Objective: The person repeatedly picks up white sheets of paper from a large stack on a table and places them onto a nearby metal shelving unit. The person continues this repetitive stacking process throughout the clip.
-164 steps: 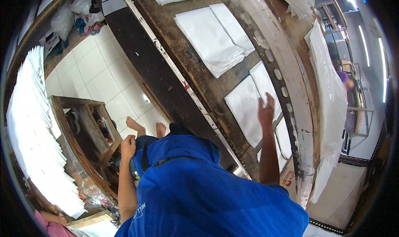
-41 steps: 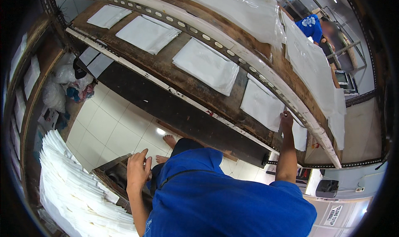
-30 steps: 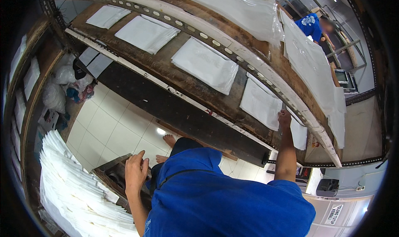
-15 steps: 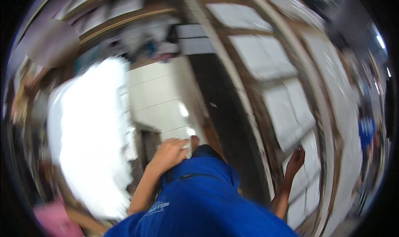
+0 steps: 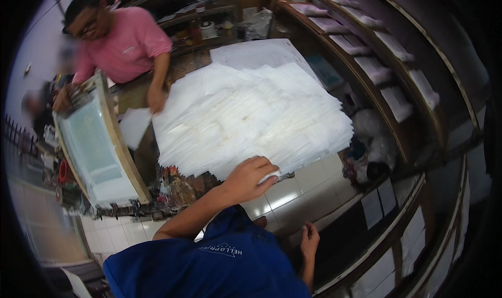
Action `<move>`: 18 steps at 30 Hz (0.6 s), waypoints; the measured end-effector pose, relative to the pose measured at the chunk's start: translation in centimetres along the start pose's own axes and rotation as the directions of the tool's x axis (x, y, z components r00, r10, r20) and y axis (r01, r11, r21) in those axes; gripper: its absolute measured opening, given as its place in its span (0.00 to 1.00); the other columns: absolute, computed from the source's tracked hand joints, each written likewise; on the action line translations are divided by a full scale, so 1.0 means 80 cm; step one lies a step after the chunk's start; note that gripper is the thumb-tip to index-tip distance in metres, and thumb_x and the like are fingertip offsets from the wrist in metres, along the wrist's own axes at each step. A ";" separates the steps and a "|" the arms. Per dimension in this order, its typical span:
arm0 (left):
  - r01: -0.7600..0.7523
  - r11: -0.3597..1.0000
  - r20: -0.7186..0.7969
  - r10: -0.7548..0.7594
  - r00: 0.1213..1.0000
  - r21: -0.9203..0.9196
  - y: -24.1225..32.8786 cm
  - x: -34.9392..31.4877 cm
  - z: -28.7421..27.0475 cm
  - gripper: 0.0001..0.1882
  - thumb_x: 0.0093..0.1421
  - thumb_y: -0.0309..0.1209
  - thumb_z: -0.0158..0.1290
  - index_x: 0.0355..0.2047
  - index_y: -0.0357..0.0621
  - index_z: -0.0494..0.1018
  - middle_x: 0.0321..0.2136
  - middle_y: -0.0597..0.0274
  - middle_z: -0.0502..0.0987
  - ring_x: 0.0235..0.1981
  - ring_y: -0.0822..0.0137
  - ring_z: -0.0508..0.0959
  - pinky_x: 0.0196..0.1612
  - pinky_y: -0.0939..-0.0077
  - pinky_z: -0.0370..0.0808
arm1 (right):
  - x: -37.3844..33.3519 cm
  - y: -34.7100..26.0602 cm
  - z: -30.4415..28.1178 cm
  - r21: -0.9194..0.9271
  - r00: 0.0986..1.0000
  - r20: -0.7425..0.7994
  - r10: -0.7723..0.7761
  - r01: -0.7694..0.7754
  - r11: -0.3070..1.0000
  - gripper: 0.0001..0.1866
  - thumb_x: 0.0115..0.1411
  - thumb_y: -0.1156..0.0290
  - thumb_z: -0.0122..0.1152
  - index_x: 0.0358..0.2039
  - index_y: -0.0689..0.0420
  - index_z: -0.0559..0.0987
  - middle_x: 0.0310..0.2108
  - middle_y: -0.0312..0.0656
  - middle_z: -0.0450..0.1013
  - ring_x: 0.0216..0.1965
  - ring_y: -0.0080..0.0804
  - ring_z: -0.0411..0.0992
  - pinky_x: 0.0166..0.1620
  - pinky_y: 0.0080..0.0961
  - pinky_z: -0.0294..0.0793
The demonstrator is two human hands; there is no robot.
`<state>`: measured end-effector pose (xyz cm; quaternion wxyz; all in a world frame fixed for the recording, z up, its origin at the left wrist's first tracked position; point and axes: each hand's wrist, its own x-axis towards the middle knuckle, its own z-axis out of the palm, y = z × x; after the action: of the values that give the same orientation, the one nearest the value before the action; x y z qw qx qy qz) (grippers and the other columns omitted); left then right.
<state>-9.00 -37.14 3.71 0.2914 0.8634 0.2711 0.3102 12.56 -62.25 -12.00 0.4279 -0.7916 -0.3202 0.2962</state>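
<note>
My left hand (image 5: 248, 179) is closed at the near edge of a wide, fanned-out heap of white paper sheets (image 5: 251, 107). Between its fingers shows a small white piece (image 5: 269, 177), perhaps paper; whether it belongs to the heap I cannot tell. Low beside my body hangs my right hand (image 5: 309, 238), its fingers loosely bent and apart, with nothing seen in them. At the left, a person in a pink shirt (image 5: 128, 44) has one hand on a tilted, wood-framed printing screen (image 5: 86, 136) and the other by the heap's left edge.
Shelves with white sheets (image 5: 381, 70) run along the far right, and a lower rack (image 5: 413, 240) stands near my right side. Plastic bags (image 5: 374, 130) lie beyond the heap's right edge. Tiled floor (image 5: 293, 193) shows below the table. Another person (image 5: 36, 107) is at the far left.
My view has swung from the rack aisle to the table with the paper heap and the pink-shirted person. My left hand has come up to the heap's edge; my right hand is away from the rack sheets.
</note>
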 end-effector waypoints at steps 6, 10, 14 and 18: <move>0.126 0.945 -0.285 -0.037 0.958 0.301 0.003 0.015 -0.052 0.11 0.52 0.27 0.59 0.37 0.39 0.76 0.33 0.54 0.75 0.35 0.54 0.74 0.40 0.64 0.71 | 0.040 0.034 -0.035 -0.087 0.996 0.089 0.009 -0.001 0.996 0.16 0.62 0.67 0.55 0.45 0.65 0.76 0.36 0.50 0.76 0.38 0.32 0.74 0.43 0.27 0.72; 0.272 0.777 -0.390 -0.037 0.920 0.568 -0.047 0.069 -0.079 0.18 0.51 0.31 0.60 0.42 0.39 0.74 0.37 0.53 0.74 0.42 0.53 0.71 0.45 0.62 0.68 | 0.052 0.018 -0.047 -0.189 0.992 0.076 0.104 -0.089 0.978 0.16 0.62 0.68 0.55 0.46 0.65 0.76 0.35 0.50 0.76 0.37 0.33 0.74 0.43 0.27 0.72; 0.261 0.707 -0.276 -0.096 0.956 0.657 -0.128 0.163 -0.082 0.22 0.52 0.38 0.59 0.42 0.36 0.73 0.38 0.52 0.74 0.42 0.54 0.72 0.44 0.62 0.67 | 0.059 0.037 -0.040 -0.136 0.992 0.075 0.101 -0.090 0.987 0.15 0.62 0.69 0.55 0.45 0.65 0.76 0.34 0.50 0.77 0.36 0.33 0.75 0.42 0.28 0.72; 0.257 0.554 0.109 -0.543 0.832 0.792 -0.184 0.210 -0.059 0.22 0.50 0.39 0.59 0.41 0.36 0.74 0.40 0.49 0.74 0.43 0.53 0.74 0.46 0.64 0.67 | 0.058 0.019 -0.027 -0.123 0.991 0.059 0.121 -0.113 0.986 0.15 0.62 0.69 0.55 0.45 0.64 0.76 0.35 0.49 0.77 0.37 0.32 0.75 0.43 0.28 0.73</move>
<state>-5.38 -14.60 3.15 0.0154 0.8571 0.5114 -0.0609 17.45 -60.41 -13.26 0.3509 -0.8230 -0.3043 0.3270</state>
